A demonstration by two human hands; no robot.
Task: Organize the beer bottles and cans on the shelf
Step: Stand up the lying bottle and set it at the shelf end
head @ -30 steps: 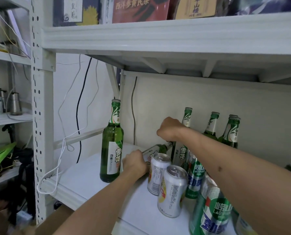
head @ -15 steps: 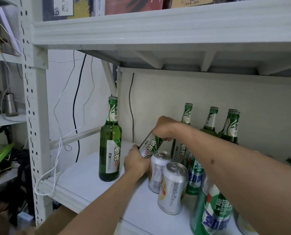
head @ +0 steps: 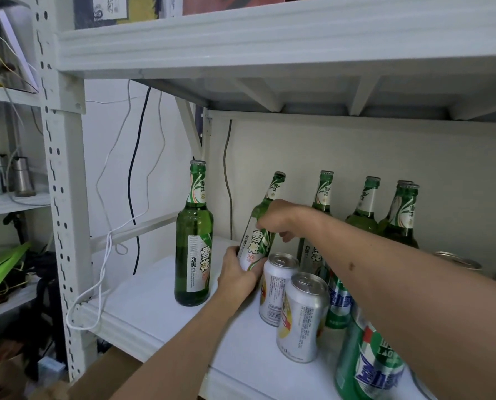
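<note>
Tilted green bottle (head: 257, 235), neck leaning to 1 o'clock, sits mid-shelf (head: 142, 301). My right hand (head: 280, 219) wraps its shoulder, wrist bent down; my left hand (head: 236, 272) cups its base. Upright bottle (head: 194, 241) at 9 o'clock, two silver cans (head: 291, 301) at 5 o'clock.

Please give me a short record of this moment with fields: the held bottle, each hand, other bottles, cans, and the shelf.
held bottle: green bottle, tilted, its cap toward the upper right
left hand: left hand grips its lower body
right hand: right hand grips its shoulder
standing apart: upright bottle, to the left, untouched
back row: bottles upright near the wall
cans: two silver cans in front, green cans to their right
shelf: white shelf board
</note>
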